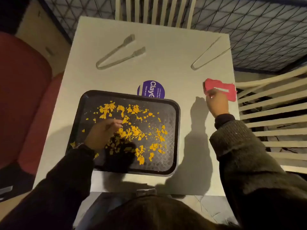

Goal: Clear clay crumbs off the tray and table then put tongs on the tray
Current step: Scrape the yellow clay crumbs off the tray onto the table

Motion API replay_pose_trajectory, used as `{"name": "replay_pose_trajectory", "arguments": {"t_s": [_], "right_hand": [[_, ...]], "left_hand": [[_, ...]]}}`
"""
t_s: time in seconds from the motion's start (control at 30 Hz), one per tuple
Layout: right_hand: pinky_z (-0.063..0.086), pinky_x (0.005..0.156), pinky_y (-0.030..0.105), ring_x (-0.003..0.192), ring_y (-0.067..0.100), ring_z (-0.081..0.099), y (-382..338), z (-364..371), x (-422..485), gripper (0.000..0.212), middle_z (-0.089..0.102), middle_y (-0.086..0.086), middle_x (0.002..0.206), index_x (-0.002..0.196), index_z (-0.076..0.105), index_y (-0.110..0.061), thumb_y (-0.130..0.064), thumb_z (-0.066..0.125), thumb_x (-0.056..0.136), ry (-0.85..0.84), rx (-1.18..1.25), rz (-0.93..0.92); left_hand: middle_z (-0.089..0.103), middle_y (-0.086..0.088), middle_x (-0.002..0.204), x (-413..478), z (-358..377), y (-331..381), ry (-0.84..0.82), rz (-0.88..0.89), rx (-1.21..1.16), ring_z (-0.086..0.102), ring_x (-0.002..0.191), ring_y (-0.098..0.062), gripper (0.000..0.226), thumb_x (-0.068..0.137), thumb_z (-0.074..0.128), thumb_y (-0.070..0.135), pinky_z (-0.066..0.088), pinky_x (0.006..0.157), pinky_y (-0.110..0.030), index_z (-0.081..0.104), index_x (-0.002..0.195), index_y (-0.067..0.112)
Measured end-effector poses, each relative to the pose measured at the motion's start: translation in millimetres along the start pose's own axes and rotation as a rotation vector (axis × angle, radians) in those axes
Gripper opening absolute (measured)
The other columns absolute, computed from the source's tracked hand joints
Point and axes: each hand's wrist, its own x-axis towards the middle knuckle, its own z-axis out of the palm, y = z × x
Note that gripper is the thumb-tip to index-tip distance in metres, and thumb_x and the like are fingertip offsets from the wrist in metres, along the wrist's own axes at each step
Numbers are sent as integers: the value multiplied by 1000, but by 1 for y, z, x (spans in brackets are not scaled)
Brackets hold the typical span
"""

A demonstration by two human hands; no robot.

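1. We saw a black tray point(177, 113) with a raised rim lying on the near half of the white table point(166, 63), its textured floor strewn with yellow clay crumbs point(132, 130); a few crumbs lay at its left edge.
2. Two pairs of tongs rested on the far half, well apart: a broad pair with ridged tips point(119, 52) on the left and a thin pair point(207, 53) on the right.
3. A purple round sticker point(152, 88) sat just beyond the tray, partly under its rim.
4. Slatted chairs stood beyond and to the right; a red seat was on the left.
5. Our left hand point(101, 133) hovered over the crumbs, fingers loosely curled; we could not tell whether it held any.
6. Our right hand point(216, 101) touched a pink cloth point(229, 90) near the right table edge, fingers pressed on it.
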Motion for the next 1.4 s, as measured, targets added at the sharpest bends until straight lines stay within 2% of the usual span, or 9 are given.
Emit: {"name": "replay_pose_trajectory", "arguments": {"t_s": [0.13,0.33,0.57,0.63,0.73,0.87,0.97,1.07,1.4], "right_hand": [[43,98,36,113,35,56,1,-11,37,31,59,19,124,120,61,-1,-2,49,91,84,-114,92],[54,88,41,97,26,64,151,48,166,51,67,6,111,113,61,-22,-33,51,64,-48,-167,194],[47,100,42,110,35,60,39,0,83,28,65,20,116,114,66,-3,-6,55,88,-9,-88,264],[45,102,38,108,35,60,31,-6,76,25,66,20,115,112,67,-2,-7,56,90,15,-145,226],[44,98,40,104,36,61,23,-11,62,23,67,16,112,112,67,-5,-11,57,91,66,-228,144],[42,77,30,93,35,63,7,-8,29,21,68,19,101,107,65,-4,-17,55,94,1,-97,-48],[38,67,30,76,32,58,-7,2,-9,24,62,16,83,109,59,-4,-23,51,97,-11,34,-139],[36,68,31,75,28,53,-17,15,-56,25,58,13,83,113,53,-2,-21,46,99,-42,149,-96],[38,61,24,83,23,56,-48,70,-199,10,62,7,88,91,58,-17,-10,51,94,-188,269,9]], "left_hand": [[71,16,93,5,6,-14,-14,-23,87,68,102,-22,25,97,55,20,52,94,-30,66,102,41],[71,-3,101,4,22,-31,3,-24,154,64,85,13,21,97,54,7,40,77,5,70,103,19],[53,57,98,-2,31,-29,12,69,229,54,95,29,33,88,36,73,41,85,0,60,102,55],[59,51,91,-5,36,-23,0,33,196,61,94,18,14,94,51,48,42,86,-2,63,100,43],[69,34,90,-9,34,-19,6,5,159,67,93,4,52,97,55,11,49,87,-15,64,90,62],[66,43,87,-17,22,-17,33,-47,71,63,87,18,52,97,55,10,50,87,-12,66,89,60],[72,30,89,-25,7,-14,84,-73,24,68,92,2,16,89,57,37,53,91,-28,70,91,46],[69,8,107,-34,-14,-27,113,-78,118,64,105,-17,44,85,50,47,48,95,-18,72,106,16],[56,-23,136,-20,-77,-95,355,-452,102,54,123,-41,41,92,59,10,40,109,-48,55,131,-2]]}}
